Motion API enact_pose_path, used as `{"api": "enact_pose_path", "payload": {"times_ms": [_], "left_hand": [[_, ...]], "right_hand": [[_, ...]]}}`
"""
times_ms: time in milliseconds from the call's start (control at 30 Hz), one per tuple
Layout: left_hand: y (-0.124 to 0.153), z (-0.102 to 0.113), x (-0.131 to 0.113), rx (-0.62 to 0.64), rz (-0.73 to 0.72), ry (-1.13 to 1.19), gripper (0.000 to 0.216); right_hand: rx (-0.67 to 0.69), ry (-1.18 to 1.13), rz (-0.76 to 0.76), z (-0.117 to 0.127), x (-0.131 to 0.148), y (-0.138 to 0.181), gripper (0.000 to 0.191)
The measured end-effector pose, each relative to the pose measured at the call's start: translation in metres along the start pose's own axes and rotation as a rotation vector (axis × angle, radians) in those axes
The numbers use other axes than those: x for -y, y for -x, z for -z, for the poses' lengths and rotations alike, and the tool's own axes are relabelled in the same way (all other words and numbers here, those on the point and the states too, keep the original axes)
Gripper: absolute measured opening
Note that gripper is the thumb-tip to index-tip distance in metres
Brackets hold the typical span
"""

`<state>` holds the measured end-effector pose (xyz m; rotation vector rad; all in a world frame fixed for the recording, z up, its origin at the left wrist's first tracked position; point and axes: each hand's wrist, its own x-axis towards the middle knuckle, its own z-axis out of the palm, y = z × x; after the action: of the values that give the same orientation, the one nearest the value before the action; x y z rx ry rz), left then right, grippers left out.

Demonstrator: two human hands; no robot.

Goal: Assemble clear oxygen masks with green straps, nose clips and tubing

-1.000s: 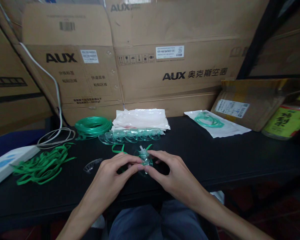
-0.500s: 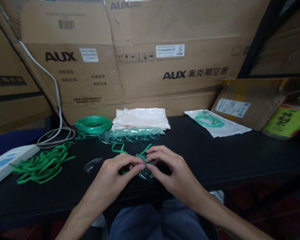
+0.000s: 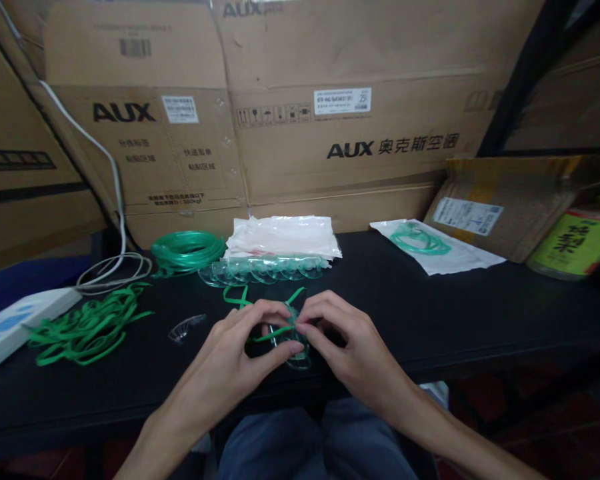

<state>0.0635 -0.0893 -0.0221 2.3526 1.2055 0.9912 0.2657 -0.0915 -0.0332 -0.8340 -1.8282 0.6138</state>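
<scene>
A clear green oxygen mask (image 3: 300,360) is held just above the table's front, partly covered by my fingers. My left hand (image 3: 250,340) curls round its left side, thumb and forefinger parted against it. Between them runs a green elastic strap (image 3: 270,335) to the mask's middle. There my right hand (image 3: 337,327) pinches the strap, forefinger and thumb nearly together. Behind the hands, more of the strap sticks out as a loop and a free end. How the strap sits in the mask is hidden by my fingers.
Behind are a row of clear masks (image 3: 265,272), white bags (image 3: 285,237) and coiled green tubing (image 3: 187,252). Left lie loose green straps (image 3: 87,327), a power strip (image 3: 25,320) and a clear plastic piece (image 3: 186,328). Right stand a bagged tube (image 3: 420,239), a carton (image 3: 510,200) and a jar (image 3: 575,240).
My left thumb and forefinger have spread apart from their pinch, showing the strap between them. The mask has tilted and turned a little. My right hand stays at its middle.
</scene>
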Motion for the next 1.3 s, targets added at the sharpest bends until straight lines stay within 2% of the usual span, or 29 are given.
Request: {"api": "enact_pose_path", "payload": {"times_ms": [100, 433, 633, 900, 1067, 1167, 1300], "left_hand": [[0.0002, 0.0001, -0.0015, 0.001, -0.021, -0.044, 0.036], [0.0011, -0.0003, -0.0028, 0.021, -0.021, -0.096, 0.014], [0.0001, 0.0002, -0.006, 0.006, -0.017, -0.102, 0.008], [-0.0019, 0.0017, -0.0038, -0.033, -0.011, -0.09, 0.006], [-0.0011, 0.0026, -0.004, -0.042, -0.015, -0.071, 0.006], [-0.0008, 0.0025, -0.0037, -0.035, -0.015, -0.082, 0.007], [0.0003, 0.0018, -0.0032, -0.027, -0.032, -0.082, 0.008]], "right_hand": [[0.005, -0.001, 0.013, -0.0011, 0.0004, 0.0008, 0.009], [0.026, 0.018, 0.057, -0.0033, 0.0006, 0.0032, 0.01], [0.024, 0.041, 0.046, -0.0032, 0.0034, 0.0024, 0.012], [-0.003, -0.095, -0.118, 0.0, 0.002, 0.0021, 0.012], [0.062, -0.074, -0.131, -0.0009, 0.0042, 0.0009, 0.006], [0.078, -0.087, -0.124, -0.0022, 0.0045, 0.0004, 0.018], [0.073, -0.051, -0.098, -0.002, 0.0012, 0.0009, 0.009]]}}
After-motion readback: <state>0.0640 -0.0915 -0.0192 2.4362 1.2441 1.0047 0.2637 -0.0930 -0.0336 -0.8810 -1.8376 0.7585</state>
